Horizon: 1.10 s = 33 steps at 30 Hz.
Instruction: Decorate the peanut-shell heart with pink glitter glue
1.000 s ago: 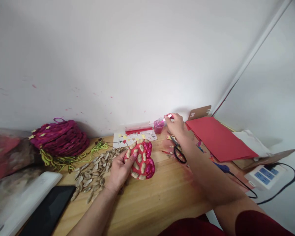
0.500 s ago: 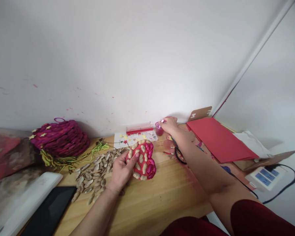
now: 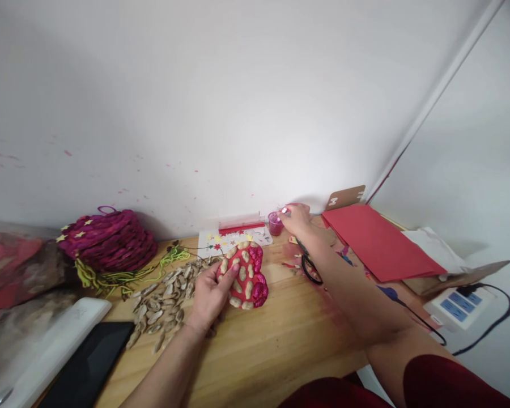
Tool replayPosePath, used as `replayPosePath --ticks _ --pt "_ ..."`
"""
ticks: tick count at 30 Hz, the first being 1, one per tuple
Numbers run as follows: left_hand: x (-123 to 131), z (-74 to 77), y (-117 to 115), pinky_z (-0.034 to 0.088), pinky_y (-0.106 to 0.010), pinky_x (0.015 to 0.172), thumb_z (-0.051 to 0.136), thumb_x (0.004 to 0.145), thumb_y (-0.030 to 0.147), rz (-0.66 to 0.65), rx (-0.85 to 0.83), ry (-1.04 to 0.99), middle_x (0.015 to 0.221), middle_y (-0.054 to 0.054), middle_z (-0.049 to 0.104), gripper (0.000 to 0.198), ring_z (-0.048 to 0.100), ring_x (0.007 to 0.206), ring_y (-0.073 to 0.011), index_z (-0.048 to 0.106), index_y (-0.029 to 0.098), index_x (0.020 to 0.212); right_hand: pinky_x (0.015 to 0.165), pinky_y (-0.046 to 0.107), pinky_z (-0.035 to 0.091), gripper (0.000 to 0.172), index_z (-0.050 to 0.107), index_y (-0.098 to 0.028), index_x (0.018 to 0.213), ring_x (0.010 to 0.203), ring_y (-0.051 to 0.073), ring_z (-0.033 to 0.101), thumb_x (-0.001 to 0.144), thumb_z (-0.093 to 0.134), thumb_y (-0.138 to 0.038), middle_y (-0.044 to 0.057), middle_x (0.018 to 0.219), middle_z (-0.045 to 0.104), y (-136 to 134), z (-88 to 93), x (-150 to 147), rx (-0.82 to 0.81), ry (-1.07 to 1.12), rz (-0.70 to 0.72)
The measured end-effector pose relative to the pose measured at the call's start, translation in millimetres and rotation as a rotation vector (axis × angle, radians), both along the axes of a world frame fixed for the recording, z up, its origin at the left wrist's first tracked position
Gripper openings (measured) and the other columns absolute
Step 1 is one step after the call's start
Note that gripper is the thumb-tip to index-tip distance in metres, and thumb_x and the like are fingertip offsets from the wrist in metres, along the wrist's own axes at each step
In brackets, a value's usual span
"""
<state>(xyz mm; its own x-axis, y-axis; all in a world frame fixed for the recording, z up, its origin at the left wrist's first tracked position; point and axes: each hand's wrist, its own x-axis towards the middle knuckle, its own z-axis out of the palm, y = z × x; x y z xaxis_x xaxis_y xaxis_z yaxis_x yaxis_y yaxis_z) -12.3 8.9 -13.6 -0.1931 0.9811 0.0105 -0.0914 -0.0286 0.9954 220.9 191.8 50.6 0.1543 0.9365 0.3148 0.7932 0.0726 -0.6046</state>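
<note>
"Red and studded with peanut shells (image 3: pixel 249 290), the piece (image 3: pixel 243 275) is drawing the eye. Who is holding it?"

"A person's left hand (image 3: pixel 211 296) is gripping its left side above the wooden table (image 3: pixel 276 351), thumb pressing on the face, fingers curling behind. That hold is probably sparing the glossy pink part (image 3: pixel 260 289) along the right edge, where no finger is resting."

"And the right hand (image 3: pixel 298 220)?"

"It is hovering on the far side, fingers bending inward at the right rim of a small clear cup (image 3: pixel 275 225) with pink contents. Whether they are pinching anything, we cannot tell."

"Why is the cup standing there?"

"It is sitting just right of a star-dotted sheet (image 3: pixel 229 242), likely being kept within the right hand's reach."

"What else is lying about?"

"Loose shells (image 3: pixel 170 294) are heaping up left of the piece, perhaps being kept apart from the cup. Black-handled scissors (image 3: pixel 309 271) are lying beside the right forearm (image 3: pixel 346 289), partly hidden."
</note>
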Motion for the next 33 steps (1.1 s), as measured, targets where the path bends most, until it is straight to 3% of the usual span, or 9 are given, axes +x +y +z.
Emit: replayPosePath --ticks 4,7,10,12,14,17,23,29,33 --pt "2 3.5 0 0.049 -0.024 0.051 0.09 0.07 0.066 -0.001 0.012 -0.034 0.066 -0.004 0.073 0.054 0.059 0.052 -0.0144 0.076 0.015 0.082 0.104 0.044 0.046 0.024 0.078 -0.02 0.092 0.124 0.034 0.06 0.089 0.068 -0.042 0.014 0.113 0.077 -15 6.0 12 0.14 0.169 0.002" --pt "2 3.8 1 0.052 -0.026 0.053 0.09 0.071 0.065 -0.006 -0.003 -0.075 0.068 -0.005 0.075 0.053 0.064 0.054 -0.0171 0.077 0.015 0.084 0.086 0.037 0.054 0.037 0.072 -0.02 0.096 0.092 0.025 0.068 0.095 0.056 -0.054 0.007 0.094 0.076 -32 7.1 18 0.196 0.349 0.06" --pt "0 -0.4 1 0.055 -0.028 0.056 0.09 0.072 0.061 -0.009 -0.012 -0.098 0.067 -0.004 0.074 0.049 0.066 0.056 -0.019 0.077 0.016 0.087 0.066 0.031 0.054 0.05 0.067 -0.022 0.094 0.067 0.018 0.061 0.098 0.047 -0.068 0.001 0.078 0.068 -54 6.4 15 0.196 0.507 0.122" --pt "-2 -3.0 1 0.055 -0.028 0.058 0.089 0.075 0.06 -0.013 -0.005 -0.085 0.068 -0.004 0.074 0.047 0.065 0.056 -0.0182 0.077 0.016 0.088 0.057 0.028 0.049 0.049 0.064 -0.023 0.088 0.059 0.015 0.054 0.091 0.06 -0.072 -0.003 0.07 0.061 -72 6.3 9 0.197 0.686 0.223" --pt "-3 -2.8 0 0.053 -0.027 0.058 0.087 0.078 0.06 -0.007 0.016 -0.032 0.07 -0.003 0.074 0.045 0.062 0.057 -0.0165 0.076 0.016 0.088 0.058 0.026 0.048 0.045 0.065 -0.023 0.087 0.062 0.014 0.056 0.089 0.069 -0.067 -0.003 0.07 0.061 -89 6.1 0 0.223 0.816 0.377" --pt "-1 3.1 -5 0.049 -0.024 0.055 0.086 0.079 0.06 0.02 0.061 0.075 0.067 -0.001 0.07 0.045 0.056 0.055 -0.0143 0.076 0.017 0.082 0.069 0.028 0.052 0.033 0.069 -0.023 0.095 0.071 0.015 0.061 0.097 0.067 -0.056 -0.001 0.076 0.065 -109 3.5 -9 0.313 0.754 0.483" --pt "6 14.1 -11 0.046 -0.024 0.056 0.09 0.072 0.054 0.1 0.06 0.222 0.067 -0.002 0.068 0.038 0.052 0.058 -0.0152 0.078 0.019 0.079 0.08 0.036 0.053 0.019 0.069 -0.025 0.101 0.09 0.021 0.069 0.104 0.061 -0.042 0.005 0.094 0.073 -122 -4.7 -13 0.441 0.515 0.513" --pt "6 13.7 -14 0.038 -0.022 0.051 0.089 0.075 0.049 0.113 0.081 0.291 0.056 0.003 0.051 0.036 0.04 0.054 -0.0122 0.069 0.02 0.066 0.092 0.044 0.049 0.009 0.068 -0.027 0.101 0.09 0.023 0.07 0.104 0.06 -0.03 0.004 0.094 0.077 -125 -1.0 -12 0.571 0.279 0.553" --pt "6 10.8 -16 0.041 -0.023 0.054 0.087 0.078 0.05 0.092 0.074 0.297 0.061 0.001 0.056 0.036 0.044 0.057 -0.0132 0.07 0.02 0.069 0.092 0.043 0.047 0.008 0.068 -0.028 0.101 0.09 0.023 0.07 0.104 0.06 -0.029 0.003 0.093 0.078 -126 -2.0 -14 0.567 0.245 0.586"
